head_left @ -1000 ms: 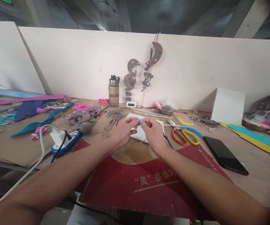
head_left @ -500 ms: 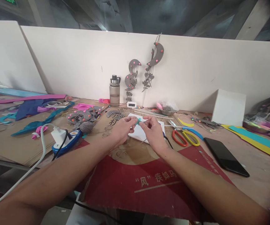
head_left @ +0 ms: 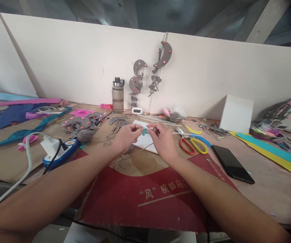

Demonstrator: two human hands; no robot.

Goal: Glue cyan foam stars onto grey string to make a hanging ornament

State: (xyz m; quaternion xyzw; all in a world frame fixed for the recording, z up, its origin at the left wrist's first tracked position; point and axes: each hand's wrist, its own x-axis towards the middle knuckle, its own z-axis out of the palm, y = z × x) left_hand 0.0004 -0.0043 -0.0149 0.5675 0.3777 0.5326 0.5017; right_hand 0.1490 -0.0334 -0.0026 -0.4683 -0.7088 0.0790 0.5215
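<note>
Pinching a teal piece [head_left: 144,132] are left hand [head_left: 126,136], right hand [head_left: 164,140]; long axis unclear.

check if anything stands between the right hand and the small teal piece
Nothing visible does: the right hand and the left hand both pinch the teal piece, from opposite sides.

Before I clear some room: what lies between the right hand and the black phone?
Head view: scissors with red and yellow handles lie between the right hand and the phone, beside a blue strip.
</note>
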